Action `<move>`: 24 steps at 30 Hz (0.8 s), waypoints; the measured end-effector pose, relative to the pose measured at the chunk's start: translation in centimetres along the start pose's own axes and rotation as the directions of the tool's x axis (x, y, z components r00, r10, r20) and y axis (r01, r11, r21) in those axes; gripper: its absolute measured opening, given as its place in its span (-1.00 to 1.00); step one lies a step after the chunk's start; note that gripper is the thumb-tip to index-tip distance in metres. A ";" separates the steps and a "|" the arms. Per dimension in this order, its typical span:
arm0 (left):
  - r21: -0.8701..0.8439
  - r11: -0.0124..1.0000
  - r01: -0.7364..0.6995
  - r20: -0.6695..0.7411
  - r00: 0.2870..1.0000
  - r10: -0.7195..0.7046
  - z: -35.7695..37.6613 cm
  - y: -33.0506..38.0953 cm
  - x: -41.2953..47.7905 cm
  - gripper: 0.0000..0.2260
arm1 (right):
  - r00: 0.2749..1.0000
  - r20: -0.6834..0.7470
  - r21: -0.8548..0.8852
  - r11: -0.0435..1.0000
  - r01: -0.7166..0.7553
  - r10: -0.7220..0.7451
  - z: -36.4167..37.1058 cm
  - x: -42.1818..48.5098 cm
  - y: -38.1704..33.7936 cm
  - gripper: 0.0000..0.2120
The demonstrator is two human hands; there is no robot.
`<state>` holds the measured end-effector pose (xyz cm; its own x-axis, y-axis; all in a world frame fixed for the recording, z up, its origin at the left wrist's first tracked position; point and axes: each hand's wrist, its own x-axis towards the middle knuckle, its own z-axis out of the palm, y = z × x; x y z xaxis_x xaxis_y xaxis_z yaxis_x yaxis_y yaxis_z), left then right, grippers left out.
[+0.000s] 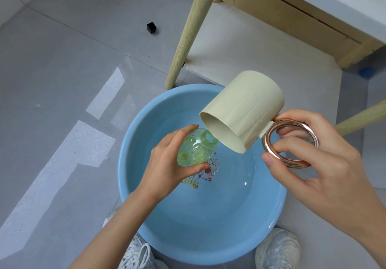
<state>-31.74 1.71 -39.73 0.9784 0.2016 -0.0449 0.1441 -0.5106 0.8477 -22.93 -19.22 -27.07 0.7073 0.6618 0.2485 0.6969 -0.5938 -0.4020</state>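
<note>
Left hand (167,164) grips the green bottle (196,149) over the basin (188,247), right hand (325,164) holds the tipped cup (244,109) by its ring handle (292,123); pouring seems barely begun

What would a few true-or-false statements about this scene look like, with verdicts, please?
1. The left hand grips a green bottle. True.
2. The right hand holds the cream cup by its body. False: its fingers hold the copper ring handle.
3. The cup is tilted, its mouth close to the bottle's open neck. True.
4. The blue basin stands on a table. False: it sits on the floor, beside white shoes.
5. The bottle is capped. False: its neck is open.
</note>
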 end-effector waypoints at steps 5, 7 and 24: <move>0.000 1.000 -0.006 -0.005 1.000 0.006 0.0 0.0 0.1 -0.32 | 1.000 -0.002 -0.013 1.000 0.008 -0.008 0.0 -0.1 0.0 -0.75; -0.003 1.000 -0.006 -0.005 1.000 0.006 0.0 0.0 0.0 -0.32 | 1.000 -0.003 -0.021 1.000 0.015 -0.015 0.0 -0.1 0.0 -0.75; 0.001 1.000 -0.005 0.004 1.000 0.005 0.0 -0.1 0.0 -0.32 | 0.997 0.006 -0.081 0.994 0.074 -0.073 0.0 -0.3 -0.3 -0.71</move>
<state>-31.79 1.74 -39.85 0.9797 0.1959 -0.0425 0.1392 -0.5125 0.8474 -23.34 -19.31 -27.02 0.6535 0.7062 0.2725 0.7544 -0.5787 -0.3097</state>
